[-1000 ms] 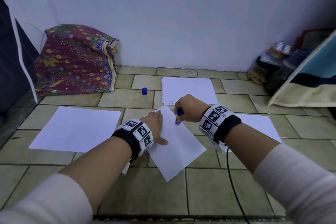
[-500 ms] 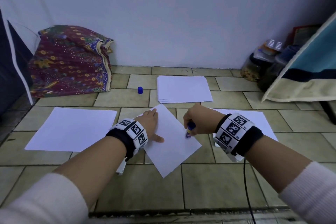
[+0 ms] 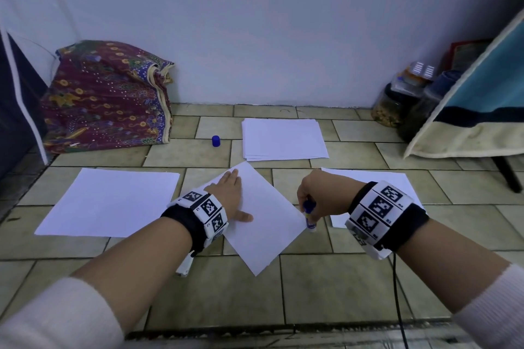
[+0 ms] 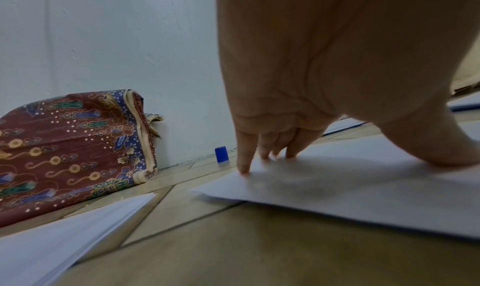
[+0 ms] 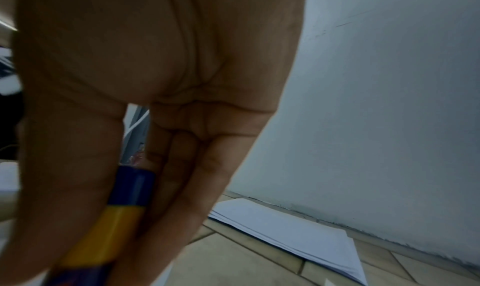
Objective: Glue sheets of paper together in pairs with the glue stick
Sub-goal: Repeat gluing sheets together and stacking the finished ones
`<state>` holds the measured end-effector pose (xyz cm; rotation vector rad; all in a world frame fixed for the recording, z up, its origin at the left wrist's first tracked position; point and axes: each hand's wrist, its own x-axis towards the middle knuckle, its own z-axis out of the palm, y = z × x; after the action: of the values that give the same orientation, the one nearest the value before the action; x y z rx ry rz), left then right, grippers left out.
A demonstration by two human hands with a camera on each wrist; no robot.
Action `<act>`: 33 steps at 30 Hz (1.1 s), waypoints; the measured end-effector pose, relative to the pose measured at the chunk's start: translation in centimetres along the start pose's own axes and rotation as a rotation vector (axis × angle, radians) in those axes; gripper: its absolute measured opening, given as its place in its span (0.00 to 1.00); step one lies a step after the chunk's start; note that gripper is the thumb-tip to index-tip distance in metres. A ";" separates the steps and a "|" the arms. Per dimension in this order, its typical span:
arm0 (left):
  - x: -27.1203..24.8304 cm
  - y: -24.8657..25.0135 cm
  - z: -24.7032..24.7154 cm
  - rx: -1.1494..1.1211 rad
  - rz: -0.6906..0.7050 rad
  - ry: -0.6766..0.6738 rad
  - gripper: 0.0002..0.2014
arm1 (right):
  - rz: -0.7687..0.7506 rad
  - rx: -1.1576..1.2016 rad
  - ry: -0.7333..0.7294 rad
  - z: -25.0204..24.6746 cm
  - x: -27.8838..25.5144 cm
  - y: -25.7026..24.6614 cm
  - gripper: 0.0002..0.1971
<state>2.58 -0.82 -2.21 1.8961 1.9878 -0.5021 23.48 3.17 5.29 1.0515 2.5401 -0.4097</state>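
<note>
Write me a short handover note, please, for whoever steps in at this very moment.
Left hand: flat, pressing the angled sheet to the floor.
Right hand: grips the uncapped glue stick, tip at that sheet's right corner.
Blue cap lies beside the paper stack by the wall.
More paper lies left and right.
Left: finish gluing, add the partner sheet, repeat.

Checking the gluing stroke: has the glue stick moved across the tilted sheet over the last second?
Yes. The glue stick in the right hand travelled from the tilted sheet's middle rightward to its right corner.
</note>
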 end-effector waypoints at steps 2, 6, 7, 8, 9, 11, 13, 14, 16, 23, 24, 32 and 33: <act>-0.2 0.0 0.0 0.036 -0.049 0.059 0.53 | 0.028 0.060 0.077 -0.3 0.1 0.5 0.11; -1.2 0.0 -0.1 0.142 -0.070 0.187 0.48 | 0.094 0.214 0.255 -0.6 0.9 1.5 0.12; -1.2 0.0 0.0 0.130 -0.004 0.207 0.45 | 0.108 0.233 0.290 -0.6 1.1 1.6 0.12; -1.1 0.1 0.1 0.106 0.096 0.223 0.41 | 0.123 0.253 0.320 -0.6 1.4 1.7 0.11; -1.1 0.2 0.1 0.081 0.218 0.227 0.35 | 0.138 0.282 0.348 -0.6 1.7 1.8 0.11; -1.3 0.8 0.0 0.079 0.439 0.187 0.26 | 0.160 0.337 0.400 -0.6 2.3 1.9 0.11; -1.4 1.2 -0.2 0.148 0.541 0.112 0.27 | 0.181 0.374 0.450 -0.4 2.9 1.9 0.10; -1.4 1.3 -0.3 0.199 0.546 0.080 0.28 | 0.196 0.403 0.472 -0.3 3.2 1.9 0.10; -1.4 1.3 -0.6 0.263 0.518 0.059 0.27 | 0.224 0.462 0.500 -0.1 3.8 1.7 0.10; -1.3 1.2 -1.5 0.247 0.339 0.089 0.33 | 0.219 0.496 0.527 0.2 6.0 1.2 0.08; -1.2 1.2 -1.5 0.231 0.320 0.107 0.32 | 0.222 0.502 0.525 0.2 6.2 1.0 0.08; -0.4 0.4 -2.0 0.144 0.237 -0.011 0.44 | 0.220 0.515 0.519 0.1 8.2 -0.5 0.10; -0.5 0.4 -2.4 0.152 0.243 -0.033 0.47 | 0.218 0.506 0.513 0.0 8.5 -0.8 0.10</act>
<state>2.98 -0.10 0.09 2.1699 1.7096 -0.6260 17.30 7.89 1.66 1.7991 2.7734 -0.8417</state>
